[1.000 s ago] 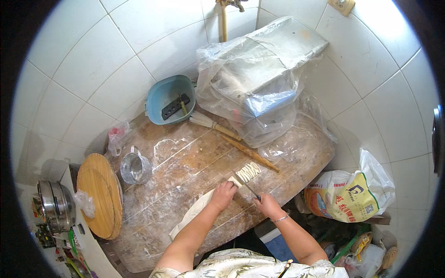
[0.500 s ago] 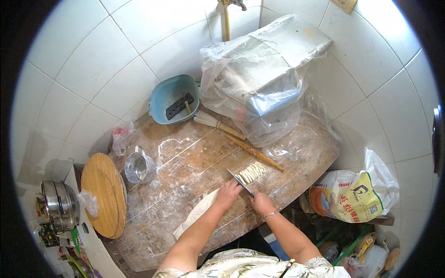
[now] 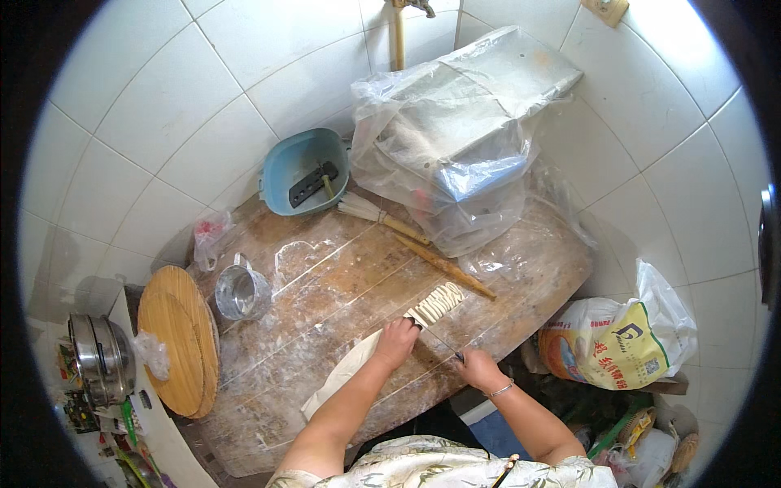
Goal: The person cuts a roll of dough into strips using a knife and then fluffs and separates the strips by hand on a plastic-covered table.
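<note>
A long flat strip of pale dough (image 3: 342,376) lies slantwise on the floury wooden board (image 3: 268,390). My left hand (image 3: 395,343) presses down on its far end with curled fingers, which partly hide the dough. Just beyond those fingers, several thin cut strips of dough (image 3: 439,302) lie side by side. My right hand (image 3: 482,372) is closed round the handle of a knife (image 3: 439,340). The blade slants from that hand up to my left fingertips, where a dark part of it shows beside the dough's cut end.
A rolling pin (image 3: 446,267) and a white-bristled brush (image 3: 382,218) lie beyond the dough. Behind them stand a blue basin (image 3: 278,183) and a plastic-covered metal tray (image 3: 488,98). A metal cup (image 3: 244,294) and round wooden boards (image 3: 167,350) are left; a flour sack (image 3: 606,346) stands right.
My right hand has moved right and nearer to me, drawing the knife with it, so more blade shows. My left hand has stayed on the dough, shifting only slightly.
</note>
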### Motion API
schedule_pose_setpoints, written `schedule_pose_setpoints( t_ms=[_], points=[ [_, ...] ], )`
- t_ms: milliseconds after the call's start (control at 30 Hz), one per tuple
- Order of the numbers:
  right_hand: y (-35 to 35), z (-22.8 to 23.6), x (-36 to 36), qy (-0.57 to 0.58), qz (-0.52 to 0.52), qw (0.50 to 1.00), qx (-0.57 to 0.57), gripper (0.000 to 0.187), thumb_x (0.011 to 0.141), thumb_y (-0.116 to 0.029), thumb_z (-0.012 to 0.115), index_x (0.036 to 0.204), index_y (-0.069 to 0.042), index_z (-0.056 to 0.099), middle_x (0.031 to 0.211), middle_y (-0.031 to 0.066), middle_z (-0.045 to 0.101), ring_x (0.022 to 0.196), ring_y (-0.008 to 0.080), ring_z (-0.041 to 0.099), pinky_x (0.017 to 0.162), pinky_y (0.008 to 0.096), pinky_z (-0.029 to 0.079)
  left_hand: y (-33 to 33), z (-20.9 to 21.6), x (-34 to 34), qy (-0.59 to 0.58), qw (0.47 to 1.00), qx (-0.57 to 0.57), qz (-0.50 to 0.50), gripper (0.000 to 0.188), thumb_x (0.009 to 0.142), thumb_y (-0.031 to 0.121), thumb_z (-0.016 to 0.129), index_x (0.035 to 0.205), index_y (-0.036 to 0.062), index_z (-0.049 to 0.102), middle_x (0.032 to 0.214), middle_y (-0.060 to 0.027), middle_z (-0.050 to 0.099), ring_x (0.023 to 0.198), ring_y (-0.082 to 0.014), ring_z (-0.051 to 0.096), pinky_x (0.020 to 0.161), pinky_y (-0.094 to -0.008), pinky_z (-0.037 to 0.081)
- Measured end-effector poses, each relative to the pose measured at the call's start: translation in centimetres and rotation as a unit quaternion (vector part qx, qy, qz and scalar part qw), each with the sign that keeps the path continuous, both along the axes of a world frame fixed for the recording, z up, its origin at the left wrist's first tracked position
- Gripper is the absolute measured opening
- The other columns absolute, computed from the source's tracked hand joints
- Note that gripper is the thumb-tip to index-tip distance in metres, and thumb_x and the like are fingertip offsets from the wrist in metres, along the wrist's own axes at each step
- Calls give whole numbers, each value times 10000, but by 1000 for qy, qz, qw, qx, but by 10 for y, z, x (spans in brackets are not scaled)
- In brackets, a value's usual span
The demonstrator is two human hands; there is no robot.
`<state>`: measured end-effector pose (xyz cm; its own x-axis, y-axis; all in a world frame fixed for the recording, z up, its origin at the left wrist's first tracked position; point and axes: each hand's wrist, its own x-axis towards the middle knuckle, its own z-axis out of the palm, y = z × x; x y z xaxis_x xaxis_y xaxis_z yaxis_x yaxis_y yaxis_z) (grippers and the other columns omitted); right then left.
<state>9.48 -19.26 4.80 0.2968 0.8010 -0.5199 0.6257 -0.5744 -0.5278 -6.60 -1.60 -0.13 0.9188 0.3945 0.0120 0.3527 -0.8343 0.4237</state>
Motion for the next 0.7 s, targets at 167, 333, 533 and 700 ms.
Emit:
schedule_pose_setpoints(
  t_ms=[167, 333, 533, 700],
  points=[
    [25, -9, -16, -12, -38, 999, -30, 239, 835, -230, 609, 877, 5, 618, 808, 260, 630, 797, 437, 614, 708, 510, 483, 1, 1, -2, -28, 1000, -6, 10, 194, 756, 113, 604, 948, 107, 585, 968, -89, 537, 966, -286, 531, 782, -420, 439],
    [41, -43, -26, -13, -53, 998, 22, 260, 841, -233, 616, 880, 23, 594, 829, 273, 627, 799, 453, 608, 704, 507, 484, -1, 0, -4, -11, 1000, -16, 5, 310, 738, 102, 638, 1045, 121, 595, 1084, -87, 547, 1017, -297, 528, 825, -429, 435],
    [28, -20, -11, 40, -91, 995, 29, 291, 850, -253, 630, 873, 36, 610, 796, 280, 616, 793, 465, 591, 674, 486, 468, 1, 10, -8, -49, 999, 4, -6, 288, 743, 118, 638, 1028, 109, 602, 1069, -98, 546, 1005, -302, 533, 843, -425, 425],
    [9, -2, -9, 12, -26, 1000, 3, 287, 858, -289, 623, 882, -4, 640, 795, 262, 629, 800, 440, 606, 691, 489, 482, 0, 2, -12, -24, 1000, 5, -6, 179, 762, 114, 583, 942, 118, 586, 996, -85, 535, 968, -274, 528, 808, -419, 423]
  ],
)
